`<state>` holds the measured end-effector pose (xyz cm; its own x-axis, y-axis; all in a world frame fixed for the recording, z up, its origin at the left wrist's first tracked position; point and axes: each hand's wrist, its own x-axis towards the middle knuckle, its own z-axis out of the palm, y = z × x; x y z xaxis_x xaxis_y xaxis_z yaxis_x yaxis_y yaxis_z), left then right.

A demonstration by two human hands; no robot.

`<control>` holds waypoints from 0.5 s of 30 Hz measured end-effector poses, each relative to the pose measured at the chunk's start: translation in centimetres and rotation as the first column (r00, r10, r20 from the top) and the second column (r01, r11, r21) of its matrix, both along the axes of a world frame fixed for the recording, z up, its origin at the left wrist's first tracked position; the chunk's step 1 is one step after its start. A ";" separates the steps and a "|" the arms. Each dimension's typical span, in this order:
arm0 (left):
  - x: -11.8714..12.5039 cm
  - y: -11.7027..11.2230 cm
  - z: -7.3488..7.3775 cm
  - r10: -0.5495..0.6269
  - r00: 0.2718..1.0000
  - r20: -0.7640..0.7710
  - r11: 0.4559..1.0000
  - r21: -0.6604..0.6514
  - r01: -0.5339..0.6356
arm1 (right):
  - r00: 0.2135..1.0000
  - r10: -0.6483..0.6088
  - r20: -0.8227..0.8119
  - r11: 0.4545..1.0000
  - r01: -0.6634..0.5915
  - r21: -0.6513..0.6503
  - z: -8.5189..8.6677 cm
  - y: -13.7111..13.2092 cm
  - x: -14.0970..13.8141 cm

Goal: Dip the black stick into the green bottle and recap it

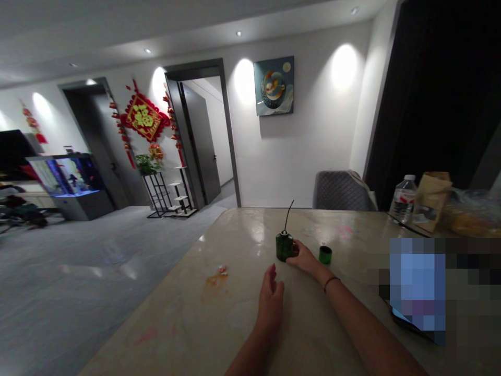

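on the table (242,324), right hand (303,257) steadies upright green bottle (284,246).

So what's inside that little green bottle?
A thin dark stick rises from the mouth of the green bottle. Its lower end and any contents are hidden by the dark sides, and the right hand covers its right side.

The pale glossy surface (242,318) carried a green bottle (284,248), a green cap (325,255) near it, an orange stain (213,282), a water bottle (403,201) and a paper bag (430,201).
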<state>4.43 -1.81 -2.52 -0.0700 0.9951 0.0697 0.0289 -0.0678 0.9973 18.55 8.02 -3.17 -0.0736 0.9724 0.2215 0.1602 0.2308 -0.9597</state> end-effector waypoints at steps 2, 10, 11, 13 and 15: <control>0.0 0.0 -0.1 -0.004 1.000 0.003 1.000 -0.002 0.004 | 1.000 -0.022 -0.006 1.000 0.023 0.018 -0.5 0.8 -0.1; 0.0 0.1 -0.5 0.016 1.000 0.014 1.000 -0.011 -0.016 | 0.972 -0.212 0.104 0.977 0.209 0.044 -1.8 3.0 -0.7; 0.1 0.1 -0.5 0.013 1.000 0.010 1.000 -0.010 -0.013 | 0.966 -0.226 0.123 0.974 0.221 0.051 -1.7 3.1 -0.8; 0.1 0.0 -0.4 0.001 1.000 0.000 1.000 -0.009 -0.001 | 0.953 -0.251 0.172 0.968 0.242 0.072 -1.6 3.0 -1.0; 0.1 0.0 -0.2 -0.002 1.000 -0.008 1.000 -0.011 0.002 | 0.940 -0.256 0.223 0.966 0.244 0.081 -1.3 2.9 -1.3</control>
